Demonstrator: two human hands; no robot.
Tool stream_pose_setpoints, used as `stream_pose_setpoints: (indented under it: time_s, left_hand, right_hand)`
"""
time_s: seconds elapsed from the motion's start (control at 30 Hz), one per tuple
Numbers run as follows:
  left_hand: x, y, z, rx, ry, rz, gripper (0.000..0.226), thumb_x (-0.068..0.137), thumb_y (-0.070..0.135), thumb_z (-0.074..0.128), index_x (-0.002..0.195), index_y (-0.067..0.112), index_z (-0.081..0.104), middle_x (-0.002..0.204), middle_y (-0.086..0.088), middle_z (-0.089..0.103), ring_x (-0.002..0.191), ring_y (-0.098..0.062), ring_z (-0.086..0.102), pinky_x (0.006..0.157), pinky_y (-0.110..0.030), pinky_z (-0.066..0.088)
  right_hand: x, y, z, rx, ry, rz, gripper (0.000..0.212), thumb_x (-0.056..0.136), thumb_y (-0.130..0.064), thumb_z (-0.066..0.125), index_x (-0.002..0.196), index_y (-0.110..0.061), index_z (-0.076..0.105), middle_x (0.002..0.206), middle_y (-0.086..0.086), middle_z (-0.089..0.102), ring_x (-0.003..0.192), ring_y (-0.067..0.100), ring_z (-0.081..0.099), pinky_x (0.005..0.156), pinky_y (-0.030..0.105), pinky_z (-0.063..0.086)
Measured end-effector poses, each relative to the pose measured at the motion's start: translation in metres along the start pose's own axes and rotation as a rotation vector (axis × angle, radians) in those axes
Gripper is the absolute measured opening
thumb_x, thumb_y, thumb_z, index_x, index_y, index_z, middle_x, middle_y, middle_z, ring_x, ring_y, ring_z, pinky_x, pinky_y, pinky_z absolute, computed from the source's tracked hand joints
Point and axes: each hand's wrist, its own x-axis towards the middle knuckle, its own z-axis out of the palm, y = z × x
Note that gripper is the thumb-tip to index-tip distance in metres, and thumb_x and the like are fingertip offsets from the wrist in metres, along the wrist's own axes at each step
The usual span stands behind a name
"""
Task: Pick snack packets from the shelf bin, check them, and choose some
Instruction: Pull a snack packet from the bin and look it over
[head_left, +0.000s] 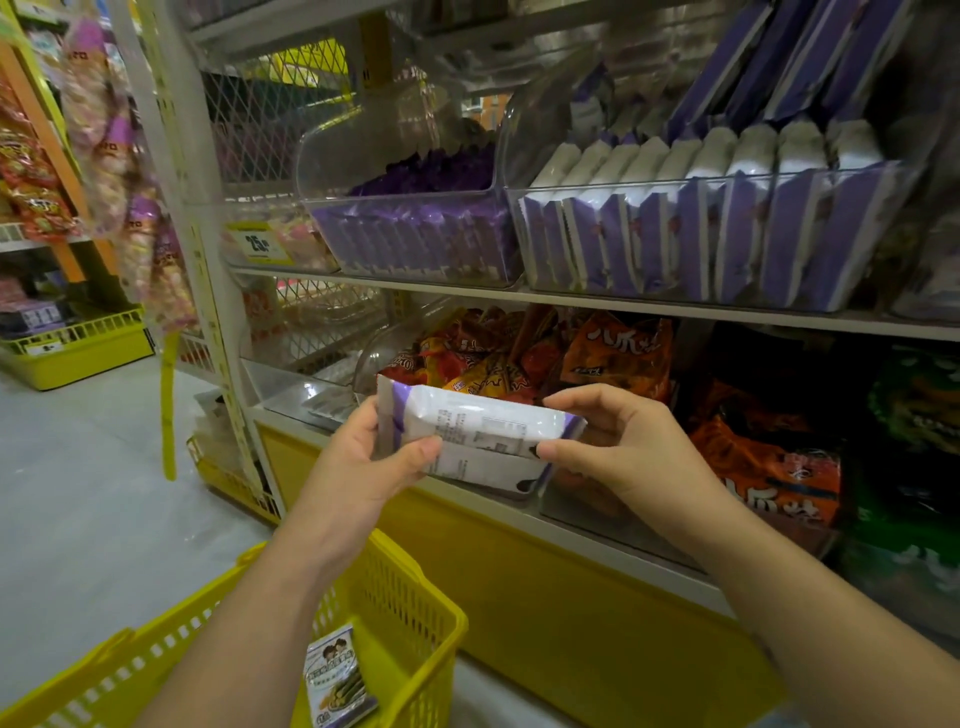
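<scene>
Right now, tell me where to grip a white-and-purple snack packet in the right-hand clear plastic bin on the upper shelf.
I'd pinch a white-and-purple snack packet by its white top, from above and in front. They stand on end, tightly packed; neighbours block the sides and the clear plastic bin covers their lower halves.

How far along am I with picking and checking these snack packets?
Done: a small packet already lies in the yellow basket. In hand: the left hand and right hand hold a white and purple packet by its ends, printed back facing up, so it is likely being checked. Left: decide on it, then perhaps pick more from the clear bin, which holds many similar packets.
</scene>
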Motion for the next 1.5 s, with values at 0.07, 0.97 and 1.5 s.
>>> stream_pose_setpoints:
  time_s: [0.07, 0.97, 1.5]
  left_hand:
    - [0.002, -0.002, -0.002, -0.123, 0.006, -0.038, 0.031, 0.072, 0.015, 0.068, 0.100, 0.030, 0.071, 0.107, -0.001, 0.074, 0.101, -0.018, 0.070, 0.075, -0.022, 0.057]
    - [-0.005, 0.003, 0.009, -0.095, -0.017, -0.218, 0.044, 0.074, 0.037, 0.065, 0.116, 0.023, 0.065, 0.106, -0.001, 0.075, 0.089, -0.012, 0.072, 0.065, -0.022, 0.056]
    - [-0.006, -0.006, 0.034, -0.246, 0.030, -0.352, 0.076, 0.089, 0.008, 0.060, 0.139, 0.057, 0.031, 0.125, 0.003, 0.064, 0.109, -0.025, 0.065, 0.073, -0.046, 0.058]
  right_hand:
    - [-0.001, -0.002, 0.000, 0.140, 0.001, 0.016, 0.021, 0.074, -0.007, 0.078, 0.089, -0.018, 0.069, 0.088, -0.003, 0.076, 0.081, 0.008, 0.071, 0.065, 0.015, 0.053]
    - [0.004, 0.006, 0.004, 0.408, 0.105, 0.317, 0.026, 0.099, -0.035, 0.048, 0.098, -0.018, 0.067, 0.089, 0.005, 0.076, 0.075, 0.017, 0.074, 0.056, 0.022, 0.056]
    - [-0.007, 0.008, 0.030, 0.084, -0.142, -0.029, 0.011, 0.092, -0.021, 0.061, 0.095, -0.028, 0.069, 0.094, -0.002, 0.075, 0.086, 0.015, 0.072, 0.076, 0.028, 0.059]
